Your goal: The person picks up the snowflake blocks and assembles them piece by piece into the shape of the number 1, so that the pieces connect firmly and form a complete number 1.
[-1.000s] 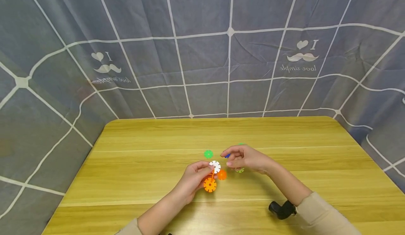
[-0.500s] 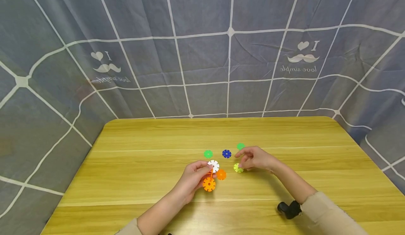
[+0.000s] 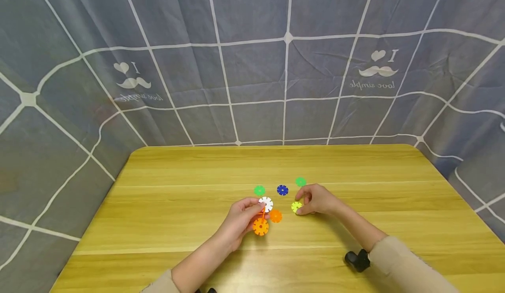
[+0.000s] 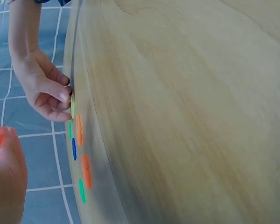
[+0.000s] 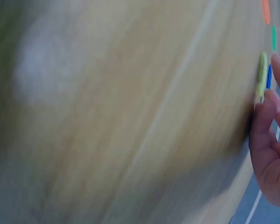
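Observation:
My left hand [image 3: 238, 218] holds a small joined piece of notched plastic discs between thumb and fingers, just above the table. In it a white disc [image 3: 268, 202] shows at the top, and an orange disc [image 3: 261, 227] hangs below, with another orange disc seen edge-on between them. My right hand [image 3: 318, 200] reaches over a yellow disc [image 3: 295, 206] lying flat on the table. The thumb touches its near edge; the bent index finger stands by the far edge, with a small gap visible in the right wrist view.
A loose orange disc [image 3: 276, 216], a blue disc [image 3: 282, 190] and two green discs, one left [image 3: 259, 190] and one right [image 3: 300, 181], lie on the wooden table [image 3: 177, 223]. In the left wrist view a second loose orange disc [image 4: 86, 171] shows. A grey curtain [image 3: 252, 78] hangs behind.
My right hand has moved right, from above the blue disc to the yellow disc, and its thumb has come to the near edge. The left hand and its joined discs stay nearly still.

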Action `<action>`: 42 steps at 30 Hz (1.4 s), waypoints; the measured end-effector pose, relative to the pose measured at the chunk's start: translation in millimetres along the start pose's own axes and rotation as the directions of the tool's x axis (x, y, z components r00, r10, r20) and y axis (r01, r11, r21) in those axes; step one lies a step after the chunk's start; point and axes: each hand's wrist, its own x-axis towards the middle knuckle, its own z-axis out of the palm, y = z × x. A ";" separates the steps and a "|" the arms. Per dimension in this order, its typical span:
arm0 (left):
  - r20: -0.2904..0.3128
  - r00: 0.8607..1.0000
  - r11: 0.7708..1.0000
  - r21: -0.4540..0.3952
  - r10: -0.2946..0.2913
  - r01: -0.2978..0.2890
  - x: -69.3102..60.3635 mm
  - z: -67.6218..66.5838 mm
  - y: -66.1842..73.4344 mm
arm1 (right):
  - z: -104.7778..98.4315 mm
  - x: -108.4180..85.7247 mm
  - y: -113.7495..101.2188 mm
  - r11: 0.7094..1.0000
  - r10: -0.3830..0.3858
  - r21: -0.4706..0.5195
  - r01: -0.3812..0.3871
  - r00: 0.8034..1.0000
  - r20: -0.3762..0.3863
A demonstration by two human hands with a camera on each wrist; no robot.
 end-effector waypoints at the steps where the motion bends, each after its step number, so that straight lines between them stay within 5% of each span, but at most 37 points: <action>1: -0.001 1.000 1.000 0.000 -0.002 0.002 0.1 -0.1 0.0 | 2.0 0.9 -0.3 0.999 -0.003 -0.046 0.003 1.000 -0.012; 5: 0.000 1.000 1.000 -0.005 0.002 -0.002 0.5 -0.1 -0.3 | 7.2 2.3 -2.1 0.988 -0.009 -0.158 0.001 0.999 -0.046; 8: -0.001 1.000 1.000 -0.008 0.004 -0.004 0.6 0.1 -0.3 | 7.4 1.8 -2.9 0.988 -0.014 -0.154 0.006 0.999 -0.046; 21: 0.007 1.000 1.000 -0.009 0.000 0.000 2.1 1.7 1.0 | 0.5 2.4 -1.9 0.992 -0.024 0.125 0.018 0.999 0.044; 29: 0.000 1.000 1.000 0.006 -0.002 0.002 2.6 2.1 -0.7 | 0.7 3.7 -6.7 0.976 -0.046 0.218 0.026 0.995 0.084; 42: 0.010 1.000 1.000 -0.011 0.004 -0.004 3.1 3.5 -0.3 | -1.9 2.0 -27.3 0.957 -0.065 0.287 0.050 0.997 0.041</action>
